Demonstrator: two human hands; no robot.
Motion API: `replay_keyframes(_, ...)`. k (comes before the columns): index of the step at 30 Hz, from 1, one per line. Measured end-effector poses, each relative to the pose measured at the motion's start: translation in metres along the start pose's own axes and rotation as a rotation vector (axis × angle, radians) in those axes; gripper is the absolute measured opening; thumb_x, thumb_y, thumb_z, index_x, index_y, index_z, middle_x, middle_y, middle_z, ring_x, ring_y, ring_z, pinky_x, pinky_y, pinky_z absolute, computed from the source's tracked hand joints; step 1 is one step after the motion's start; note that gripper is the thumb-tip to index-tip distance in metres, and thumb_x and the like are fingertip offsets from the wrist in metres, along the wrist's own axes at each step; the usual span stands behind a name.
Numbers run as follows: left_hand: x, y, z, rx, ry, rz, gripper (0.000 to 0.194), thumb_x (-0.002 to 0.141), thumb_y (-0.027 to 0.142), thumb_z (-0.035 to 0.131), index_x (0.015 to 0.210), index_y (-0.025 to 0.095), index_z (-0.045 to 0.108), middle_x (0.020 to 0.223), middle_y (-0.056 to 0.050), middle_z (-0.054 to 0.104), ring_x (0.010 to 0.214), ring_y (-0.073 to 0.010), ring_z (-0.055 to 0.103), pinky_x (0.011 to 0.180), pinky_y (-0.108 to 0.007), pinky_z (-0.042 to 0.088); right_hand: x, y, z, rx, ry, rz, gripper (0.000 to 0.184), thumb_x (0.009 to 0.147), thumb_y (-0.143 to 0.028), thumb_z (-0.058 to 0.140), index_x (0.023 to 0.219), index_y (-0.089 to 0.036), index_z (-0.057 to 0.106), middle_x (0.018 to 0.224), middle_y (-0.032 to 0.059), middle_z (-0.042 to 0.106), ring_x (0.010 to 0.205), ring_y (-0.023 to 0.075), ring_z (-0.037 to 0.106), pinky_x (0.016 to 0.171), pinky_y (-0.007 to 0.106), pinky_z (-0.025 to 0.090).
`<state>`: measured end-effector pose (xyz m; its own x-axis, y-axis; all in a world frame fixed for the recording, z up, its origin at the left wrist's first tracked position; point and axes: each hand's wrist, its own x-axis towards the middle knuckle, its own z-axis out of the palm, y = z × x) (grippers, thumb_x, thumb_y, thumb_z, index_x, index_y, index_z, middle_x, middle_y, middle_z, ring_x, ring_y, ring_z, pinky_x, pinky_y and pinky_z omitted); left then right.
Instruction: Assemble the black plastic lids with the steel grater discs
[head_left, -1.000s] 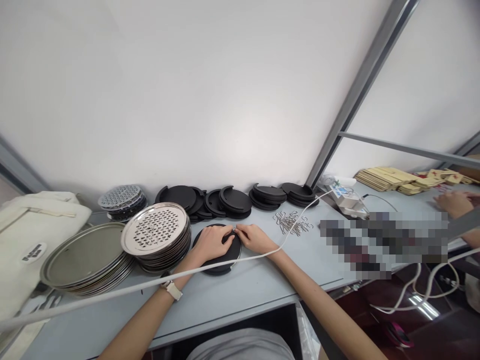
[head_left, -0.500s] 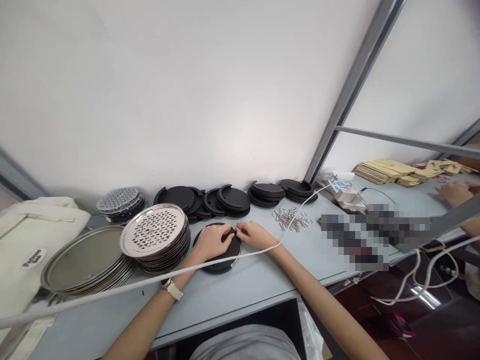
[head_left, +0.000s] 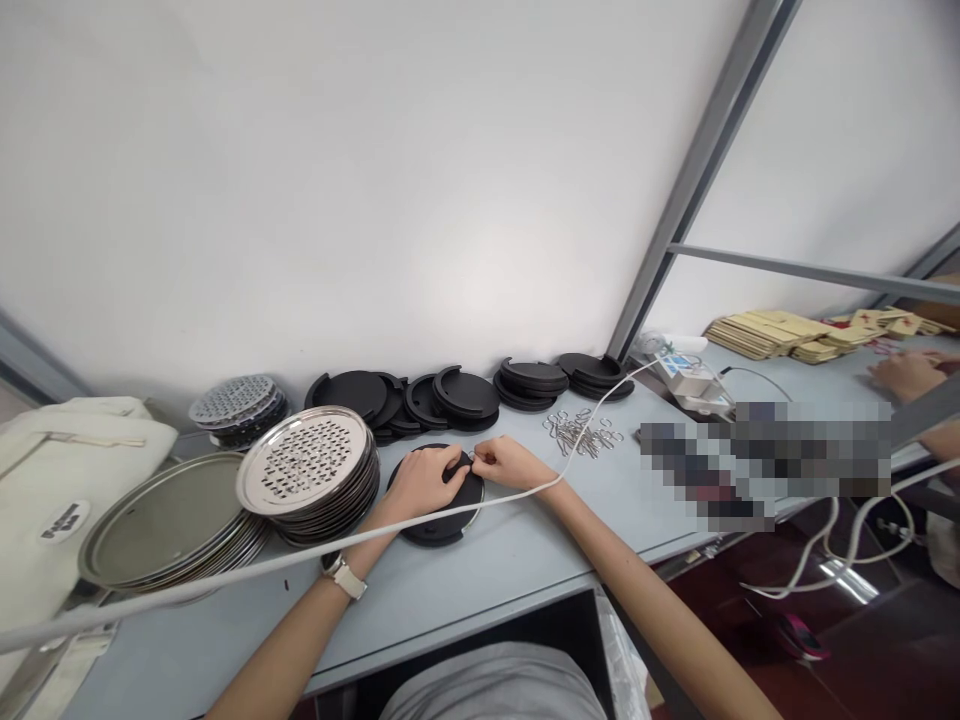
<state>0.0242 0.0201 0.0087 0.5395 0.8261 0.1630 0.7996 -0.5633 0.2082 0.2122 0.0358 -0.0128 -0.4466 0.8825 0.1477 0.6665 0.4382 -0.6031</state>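
Observation:
In the head view, a round black disc with a raised rim lies on the table in front of me. My left hand rests over its top, fingers curled and thumb near the right edge, gripping it. At that edge my right hand is closed in a pinch on a small metal hook, mostly covered by the fingertips. Several loose metal hooks lie in a pile right of my hands. Stacks of similar black discs stand along the wall.
Left of the disc stand stacked perforated metal plates, green-grey round trays and small grater discs. A white cable crosses in front of my forearms. Another person's hands are at far right, near yellowish flat pieces.
Both hands stay at the disc's right edge, with hardly any movement of the fingers. The view has shifted slightly.

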Motion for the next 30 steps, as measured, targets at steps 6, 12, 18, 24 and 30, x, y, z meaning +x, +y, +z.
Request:
replay_keyframes(6, 0.001, -0.003, 0.003, 0.011, 0.004, -0.017, 0.015, 0.090, 0.034, 0.046, 0.082, 0.023, 0.053, 0.073, 0.000, 0.062, 0.069, -0.0187, 0.060, 0.056, -0.026, 0.031, -0.003, 0.003, -0.003, 0.055, -0.015, 0.001, 0.024, 0.074, -0.020, 0.045, 0.050, -0.017, 0.040, 0.049, -0.0067, 0.030, 0.050, 0.0070, 0.028, 0.048, 0.021, 0.020)
replay_keyframes(12, 0.004, -0.009, 0.003, 0.031, 0.014, -0.027, 0.016, 0.091, 0.034, 0.046, 0.082, 0.022, 0.051, 0.074, 0.000, 0.063, 0.069, -0.0192, 0.061, 0.056, -0.026, 0.031, -0.003, 0.006, -0.006, 0.058, 0.075, -0.011, 0.026, 0.080, -0.021, 0.042, 0.055, -0.018, 0.039, 0.052, -0.0068, 0.030, 0.052, 0.0076, 0.027, 0.050, 0.022, 0.021)
replay_keyframes(18, 0.002, -0.008, 0.001, 0.053, -0.001, 0.002, 0.017, 0.093, 0.034, 0.043, 0.084, 0.022, 0.051, 0.075, -0.001, 0.064, 0.070, -0.0192, 0.062, 0.058, -0.026, 0.034, -0.002, 0.006, -0.007, 0.044, 0.127, -0.013, 0.027, 0.088, -0.027, 0.042, 0.065, -0.017, 0.050, 0.053, -0.0065, 0.038, 0.051, 0.0085, 0.034, 0.052, 0.022, 0.024)
replay_keyframes(24, -0.002, -0.006, 0.000, 0.075, -0.026, 0.022, 0.018, 0.094, 0.034, 0.040, 0.090, 0.022, 0.052, 0.074, -0.003, 0.064, 0.072, -0.0216, 0.064, 0.061, -0.027, 0.037, -0.002, 0.007, -0.005, 0.033, 0.112, -0.007, 0.027, 0.091, -0.028, 0.044, 0.068, -0.017, 0.053, 0.055, -0.0043, 0.048, 0.052, 0.0097, 0.041, 0.054, 0.022, 0.029)
replay_keyframes(30, -0.007, -0.003, -0.002, 0.076, -0.050, 0.032, 0.021, 0.096, 0.034, 0.037, 0.093, 0.020, 0.052, 0.075, -0.005, 0.065, 0.072, -0.0223, 0.065, 0.063, -0.027, 0.040, 0.000, 0.007, -0.003, 0.028, 0.076, -0.001, 0.029, 0.097, -0.027, 0.035, 0.075, -0.017, 0.052, 0.067, 0.0010, 0.058, 0.060, 0.0122, 0.050, 0.061, 0.024, 0.035)
